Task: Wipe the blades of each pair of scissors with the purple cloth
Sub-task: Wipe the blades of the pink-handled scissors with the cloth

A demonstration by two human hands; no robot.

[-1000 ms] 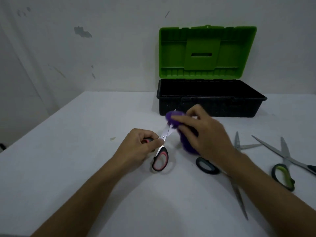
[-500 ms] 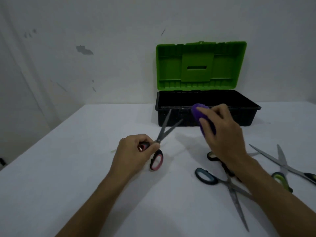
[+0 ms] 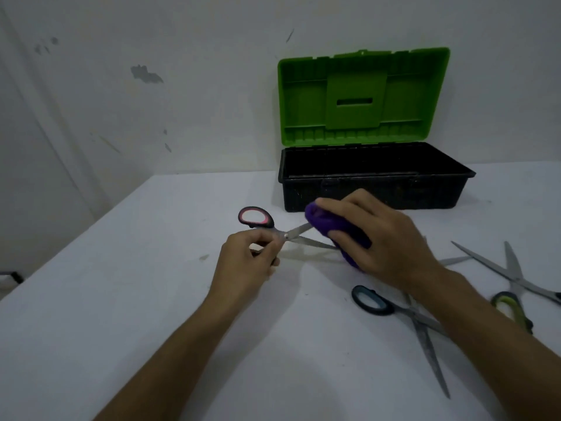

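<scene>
On the white counter [image 3: 151, 299], in front of the open toolbox [image 3: 373, 189], your right hand [image 3: 379, 238] clutches the purple cloth [image 3: 328, 226] around the splayed blades of the pink-handled scissors [image 3: 291, 233]. Your left hand [image 3: 249, 262] pinches them at the pivot. They lie lengthwise left to right, tips pointing right. Open edges could nick your fingers if the cloth slips.
</scene>
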